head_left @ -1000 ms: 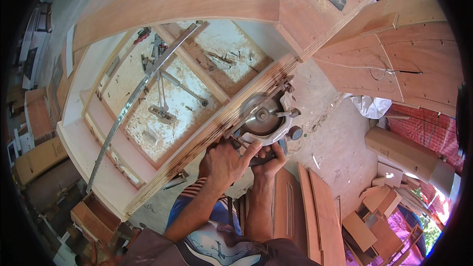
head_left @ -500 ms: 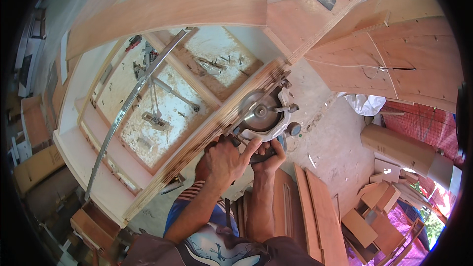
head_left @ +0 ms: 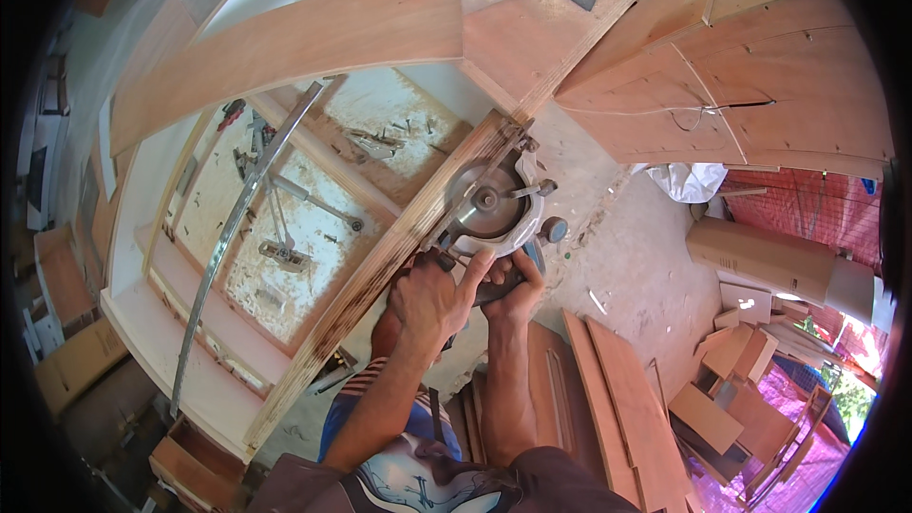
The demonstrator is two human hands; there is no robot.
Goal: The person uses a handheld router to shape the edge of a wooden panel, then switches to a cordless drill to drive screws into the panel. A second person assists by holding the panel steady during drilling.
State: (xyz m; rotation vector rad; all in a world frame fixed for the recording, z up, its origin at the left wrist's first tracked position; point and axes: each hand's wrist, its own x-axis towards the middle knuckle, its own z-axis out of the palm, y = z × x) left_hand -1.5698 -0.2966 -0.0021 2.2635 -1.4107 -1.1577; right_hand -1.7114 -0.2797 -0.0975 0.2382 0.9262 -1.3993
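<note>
A circular saw (head_left: 521, 228) with a round metal blade (head_left: 483, 209) stands against the long layered plywood edge (head_left: 328, 358) of a large wooden frame. Dark scorch marks run along that edge. My left hand (head_left: 427, 299) is closed at the saw's near left side, its thumb stretched along the pale guard; what its fingers wrap is partly hidden. My right hand (head_left: 516, 290) grips the dark rear part of the saw, fingers curled around it. The saw sits near the far end of the edge.
Inside the frame lie metal hinge-like fittings (head_left: 285, 255), screws and sawdust. A curved metal strip (head_left: 233, 237) crosses it, and a bent plywood panel (head_left: 294, 62) lies over its far side. Long boards (head_left: 617, 399) lean at lower right. A wooden panel with a cable (head_left: 750, 104) stands right.
Both hands have moved the saw a short way farther along the plywood edge, toward its far end. The whole view has shifted slightly. My grip looks the same.
</note>
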